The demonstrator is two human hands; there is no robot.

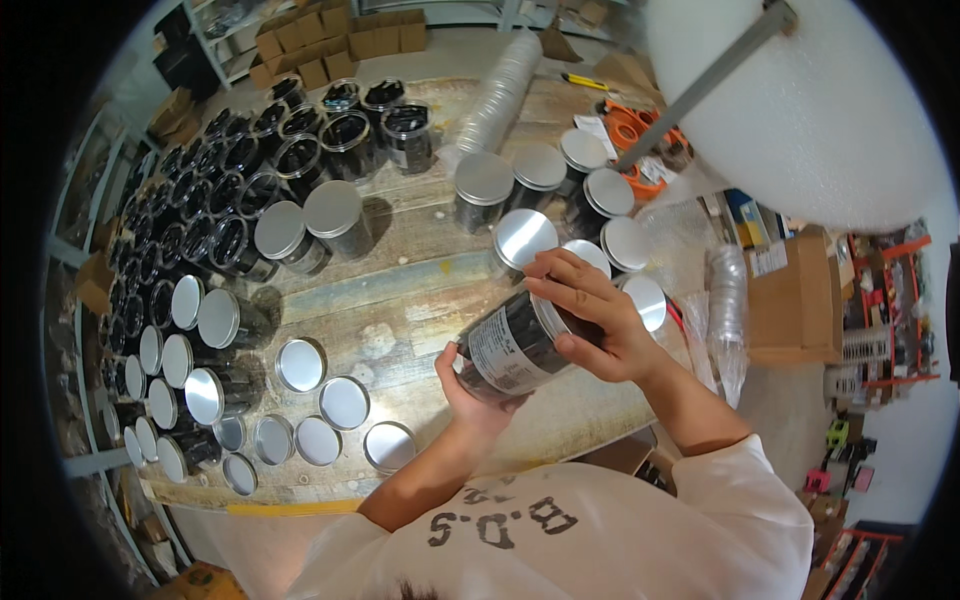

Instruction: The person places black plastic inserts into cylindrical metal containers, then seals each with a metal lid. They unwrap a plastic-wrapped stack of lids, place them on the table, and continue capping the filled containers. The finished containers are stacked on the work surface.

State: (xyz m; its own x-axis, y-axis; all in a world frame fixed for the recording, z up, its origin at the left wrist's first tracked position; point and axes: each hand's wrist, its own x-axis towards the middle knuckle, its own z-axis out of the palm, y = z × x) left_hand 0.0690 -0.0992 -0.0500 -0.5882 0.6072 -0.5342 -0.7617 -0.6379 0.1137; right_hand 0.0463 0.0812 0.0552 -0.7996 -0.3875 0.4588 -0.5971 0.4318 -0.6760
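Mount: one fisheye view, worn on the head.
Facing: steeply down over the person's own chest onto the table [400, 290].
Nearness: close; the hands [590, 320] sit near centre, forearms entering from the lower edge.
Reach: shelves at left, boxes at right.
Rim: edges bend and darken, so the far corners are probably unreadable.

Jar [515, 345] between both hands: black contents, white label, silver lid. Loose lids [345, 402] left of the hands: silver. Table [420, 290] beneath: weathered tan wood, pale patches. Tape rolls [630, 125] beyond the hands: orange.
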